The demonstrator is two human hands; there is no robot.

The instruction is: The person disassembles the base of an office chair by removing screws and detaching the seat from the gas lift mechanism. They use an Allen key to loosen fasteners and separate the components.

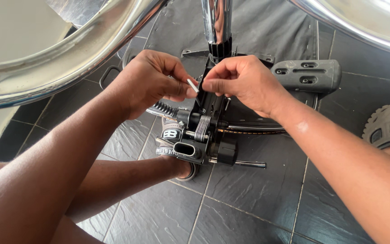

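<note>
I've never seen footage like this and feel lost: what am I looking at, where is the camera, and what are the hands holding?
The single picture comes from a camera worn on a person's head, looking down at their own bare hands. The left hand pinches a small pale pin; the right hand grips the top of a black metal mechanism with a coiled spring. A chrome column rises from it. Around it curve chrome tubes. Below lie dark slate floor tiles and a grey sandal.

Both hands pinch a metal pin over black mechanism.
</note>
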